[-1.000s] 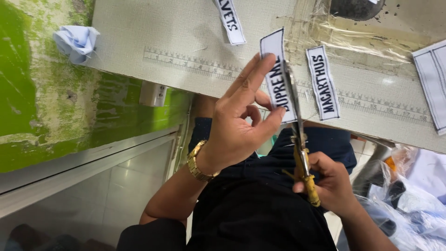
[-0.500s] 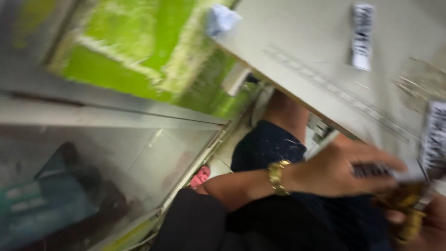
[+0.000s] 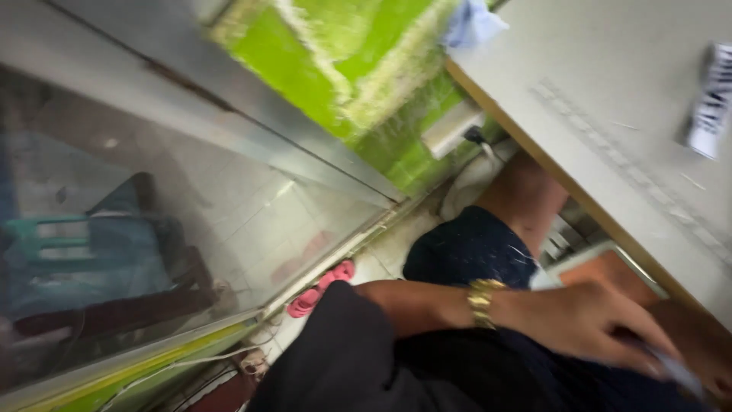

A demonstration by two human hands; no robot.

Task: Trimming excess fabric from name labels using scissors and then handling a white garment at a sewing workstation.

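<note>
Our left hand (image 3: 591,320), gold bracelet (image 3: 482,301) on the wrist, reaches low over our lap, its fingers (image 3: 648,347) stretched toward a pale blurred strip (image 3: 675,370) near the frame's corner; we cannot tell whether they grip it. Our right hand (image 3: 705,351) shows only partly under the bench (image 3: 610,99) edge, its hold unreadable. We judge steady hands and eyes on the strip would serve best, while a printed label (image 3: 713,103) lies up top

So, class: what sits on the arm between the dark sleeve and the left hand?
A gold watch band circles the wrist between the dark sleeve and the left hand, seen from the head camera.
</note>
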